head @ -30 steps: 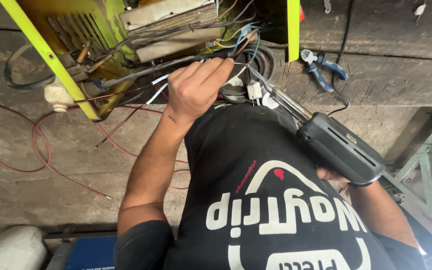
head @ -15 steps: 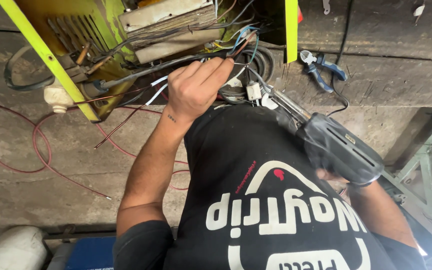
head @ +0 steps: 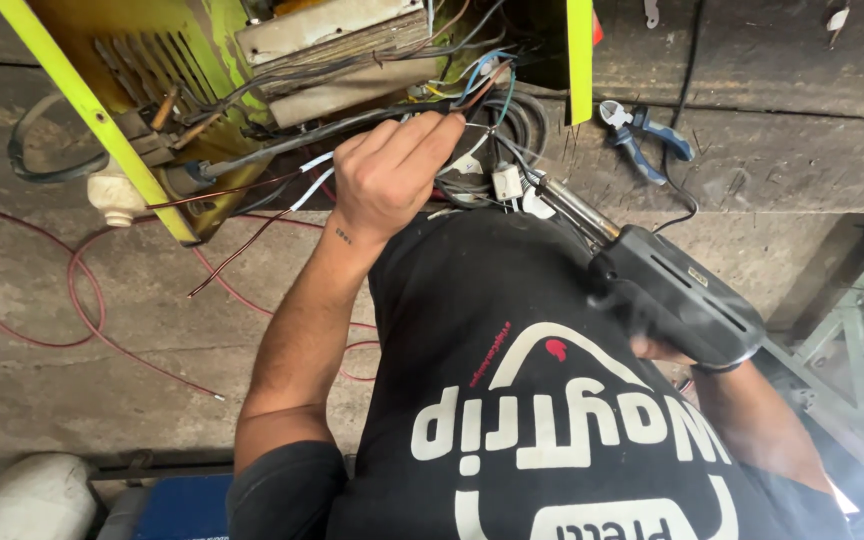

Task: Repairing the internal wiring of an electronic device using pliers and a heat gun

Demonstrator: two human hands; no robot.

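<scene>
We are pinching the bundle of wires (head: 472,110) in our left hand (head: 392,175) at upper centre, fingers clamped; our right hand (head: 667,350), mostly hidden, is gripping the black soldering gun (head: 672,295), tip near the wires, joint seemingly unfinished

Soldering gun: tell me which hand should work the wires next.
Right. The right hand grips the soldering gun, tip beside the wires; the left hand is busy pinching them.

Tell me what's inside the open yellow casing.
Inside the casing: a wrapped pale block and tangled wires, which the left hand pinches. Deeper parts are hidden by wires and shadow.
</scene>
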